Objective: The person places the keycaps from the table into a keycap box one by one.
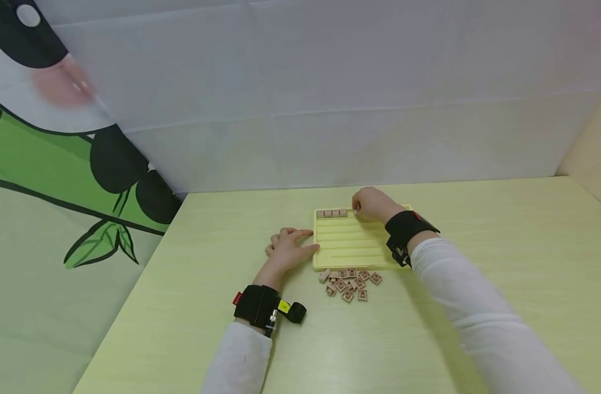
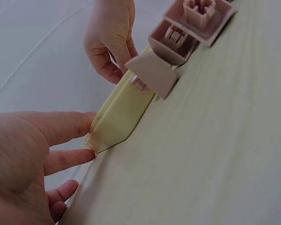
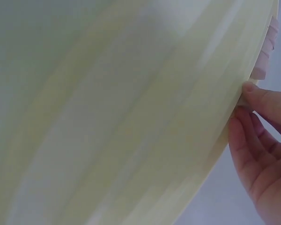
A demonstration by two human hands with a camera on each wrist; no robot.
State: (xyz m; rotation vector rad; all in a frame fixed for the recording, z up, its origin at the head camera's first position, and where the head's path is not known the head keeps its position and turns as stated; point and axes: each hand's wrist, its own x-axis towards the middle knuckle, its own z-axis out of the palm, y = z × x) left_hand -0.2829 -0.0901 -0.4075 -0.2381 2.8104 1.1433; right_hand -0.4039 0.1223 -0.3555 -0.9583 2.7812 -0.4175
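A yellow ridged tray [image 1: 350, 244] lies on the table. Several pinkish-brown keycaps [image 1: 331, 213] stand side by side in its top row, at the left end. My right hand [image 1: 374, 204] is over that row, just right of them; thumb and fingertips pinch a small keycap [image 3: 243, 101], mostly hidden by the fingers. My left hand [image 1: 288, 249] touches the tray's left edge with thumb and index finger extended, the other fingers loosely bent. In the left wrist view, the fingertips meet the tray's corner, and loose keycaps [image 2: 201, 14] show hollow undersides with stems.
A loose pile of keycaps [image 1: 352, 283] lies on the table [image 1: 404, 339] along the tray's near edge, some tipped over. Behind the table hangs a white cloth [image 1: 330, 109], and a printed cloth [image 1: 34, 230] covers the left side. A pale panel [image 1: 593, 142] stands at right.
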